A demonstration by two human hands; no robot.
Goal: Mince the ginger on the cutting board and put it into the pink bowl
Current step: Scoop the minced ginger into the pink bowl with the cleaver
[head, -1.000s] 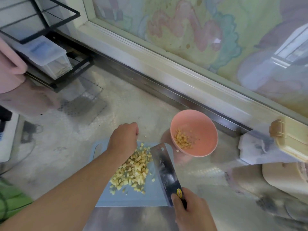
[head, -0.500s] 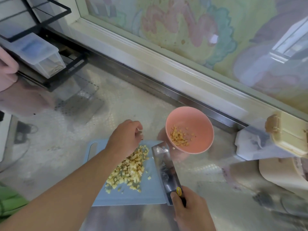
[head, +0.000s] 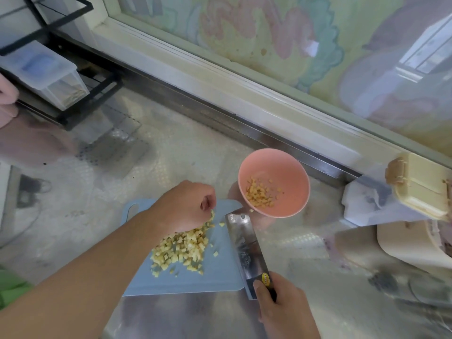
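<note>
A pile of diced ginger (head: 182, 248) lies on the light blue cutting board (head: 220, 277). My left hand (head: 186, 206) is curled over the far end of the pile, fingertips touching the pieces. My right hand (head: 281, 311) grips the handle of a cleaver (head: 243, 243), whose blade rests along the board's right edge, tip pointing at the pink bowl (head: 291, 177). The bowl stands just beyond the board's far right corner and holds a small heap of ginger bits (head: 260, 194).
A black wire rack with a clear plastic box (head: 49, 77) stands at the far left. A cream lidded container (head: 420, 187) and a beige vessel (head: 415, 243) sit at the right. A window sill (head: 244, 99) borders the steel counter (head: 171, 155) at the back.
My left hand has turned and curled down onto the far end of the ginger pile. The cleaver and my right hand have stayed in place.
</note>
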